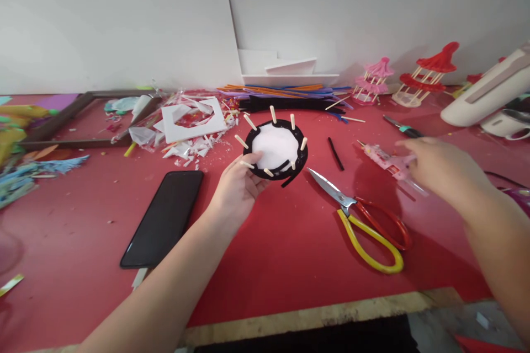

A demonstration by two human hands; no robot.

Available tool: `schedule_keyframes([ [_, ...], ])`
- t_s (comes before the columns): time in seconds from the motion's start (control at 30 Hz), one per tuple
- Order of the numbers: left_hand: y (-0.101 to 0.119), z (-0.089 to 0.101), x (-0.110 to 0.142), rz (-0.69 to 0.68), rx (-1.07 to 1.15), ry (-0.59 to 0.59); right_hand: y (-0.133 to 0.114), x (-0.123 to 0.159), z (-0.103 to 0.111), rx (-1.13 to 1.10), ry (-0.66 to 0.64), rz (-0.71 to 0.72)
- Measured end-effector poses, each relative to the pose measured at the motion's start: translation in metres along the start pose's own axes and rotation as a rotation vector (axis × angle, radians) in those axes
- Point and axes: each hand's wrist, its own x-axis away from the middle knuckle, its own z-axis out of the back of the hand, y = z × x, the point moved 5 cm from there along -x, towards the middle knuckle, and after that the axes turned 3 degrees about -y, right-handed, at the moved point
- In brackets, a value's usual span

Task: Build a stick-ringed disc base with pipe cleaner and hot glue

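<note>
My left hand [238, 187] grips a round white base [275, 146] from its near left edge, thumb on top. Black fuzzy pipe cleaner [303, 157] wraps the rim, and one loose end sticks out at the near side. Several short wooden sticks [273, 115] stand up around the edge. At the right, my right hand [439, 165] is closed around the back part of a pink glue gun [385, 161], whose nozzle points to the far left; the fingers are partly hidden and slightly blurred. A short black pipe cleaner piece [335, 153] lies between the two hands.
Scissors [348, 204] with red and yellow handles lie before me. A black phone [163, 218] is at left. Behind are foam scraps [194, 121], pipe cleaner bundles [281, 100], and pink [375, 80] and red [426, 74] tower models. A dark-handled tool [408, 129] lies beyond my right hand.
</note>
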Motion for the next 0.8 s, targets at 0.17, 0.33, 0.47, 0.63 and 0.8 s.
schedule_keyframes([
  [0.17,-0.001,-0.009,0.008,0.094,0.062,0.017,-0.096,-0.01,0.014,-0.391,-0.068,-0.131],
  [0.33,-0.009,-0.013,0.013,0.124,0.016,-0.023,-0.156,-0.011,-0.015,-0.901,-0.346,-0.187],
  [0.47,-0.014,-0.01,0.014,0.074,-0.013,-0.071,-0.151,-0.01,-0.032,-1.062,-0.356,-0.265],
  [0.63,-0.02,-0.01,0.016,0.049,-0.045,-0.135,-0.144,-0.006,-0.033,-1.125,-0.269,-0.316],
  [0.8,-0.019,-0.011,0.018,0.047,-0.004,-0.109,-0.142,-0.002,-0.027,-0.976,-0.247,-0.309],
])
